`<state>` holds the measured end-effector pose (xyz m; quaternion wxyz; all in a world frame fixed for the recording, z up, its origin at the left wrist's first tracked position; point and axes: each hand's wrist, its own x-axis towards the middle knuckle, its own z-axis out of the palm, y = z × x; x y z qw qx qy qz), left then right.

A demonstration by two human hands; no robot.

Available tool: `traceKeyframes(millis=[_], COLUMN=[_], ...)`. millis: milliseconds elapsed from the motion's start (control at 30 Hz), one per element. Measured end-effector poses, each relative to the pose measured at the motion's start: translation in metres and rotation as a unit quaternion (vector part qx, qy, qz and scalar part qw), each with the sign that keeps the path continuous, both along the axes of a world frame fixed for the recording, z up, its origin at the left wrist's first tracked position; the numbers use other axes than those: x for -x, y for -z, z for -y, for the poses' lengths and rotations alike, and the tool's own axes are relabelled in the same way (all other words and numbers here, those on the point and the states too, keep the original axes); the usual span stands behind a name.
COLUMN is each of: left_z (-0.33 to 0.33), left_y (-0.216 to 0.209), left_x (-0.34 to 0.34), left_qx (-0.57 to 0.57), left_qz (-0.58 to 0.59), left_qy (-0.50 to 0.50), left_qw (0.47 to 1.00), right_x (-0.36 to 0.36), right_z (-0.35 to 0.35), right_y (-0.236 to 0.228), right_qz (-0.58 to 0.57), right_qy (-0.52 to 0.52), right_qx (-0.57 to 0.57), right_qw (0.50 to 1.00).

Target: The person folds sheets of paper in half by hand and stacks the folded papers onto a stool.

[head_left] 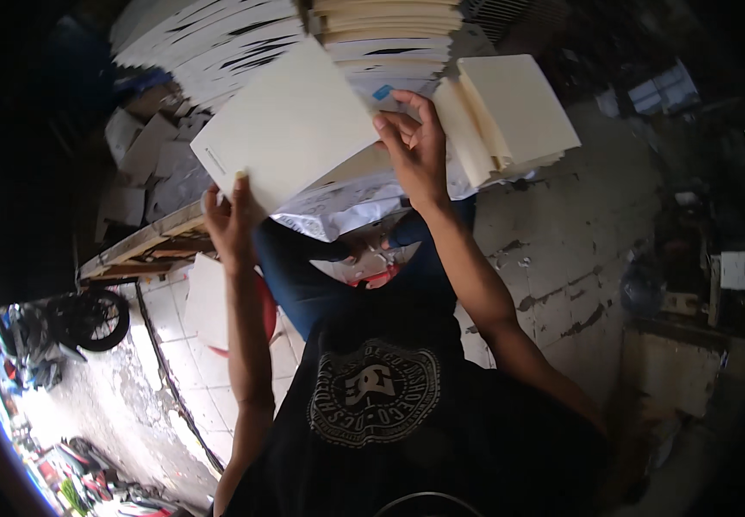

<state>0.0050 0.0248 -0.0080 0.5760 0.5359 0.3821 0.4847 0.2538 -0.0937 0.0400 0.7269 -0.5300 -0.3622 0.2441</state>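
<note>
A large cream paper sheet is held up, tilted, over the front of the worktable. My left hand pinches its lower left corner, with the thumb on top and the fingers underneath. At the right edge of the sheet, my right hand has its thumb and fingers brought together on the paper. A small blue patch shows just beyond the right fingertips. Right of this hand lies a stack of folded cream sheets. The sheet hides much of the table beneath it.
Tall piles of white paper and cream paper stand at the back. Paper scraps lie at the left, above the wooden table edge. A red stool is by my left leg. Motorcycles stand far left.
</note>
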Motion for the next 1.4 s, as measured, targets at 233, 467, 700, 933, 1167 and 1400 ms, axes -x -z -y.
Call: traceKeyframes(millis=[233,467,700,933,1167,1400], left_z=[-0.045,-0.044,0.017,0.051,0.107,0.131], left_y=[0.035,0.042,-0.089,-0.121,-0.150,-0.113], left_x=[0.020,0.024,0.012,0.009,-0.028,-0.088], left_qx=[-0.041,-0.126,-0.230,-0.238,-0.388,-0.455], left_qz=[-0.272,-0.282,-0.104,-0.079,0.010,-0.216], left_qy=[0.097,-0.055,-0.122,-0.065,0.051,0.185], left_qw=[0.956,0.949,0.960,0.966,0.920,0.844], right_x=[-0.160,-0.268,-0.254,-0.308,-0.122,0.024], right_z=[0.107,0.164,0.153,0.171,0.160,0.129], right_y=[0.009,0.059,-0.003,0.021,-0.096,-0.042], right_qz=[0.400,0.331,0.290,0.455,0.255,0.038], right_qy=[0.523,0.568,0.536,0.475,0.314,0.058], right_qx=[0.239,0.248,0.111,0.403,-0.025,0.049], right_qw=[0.714,0.712,0.785,0.637,0.914,0.996])
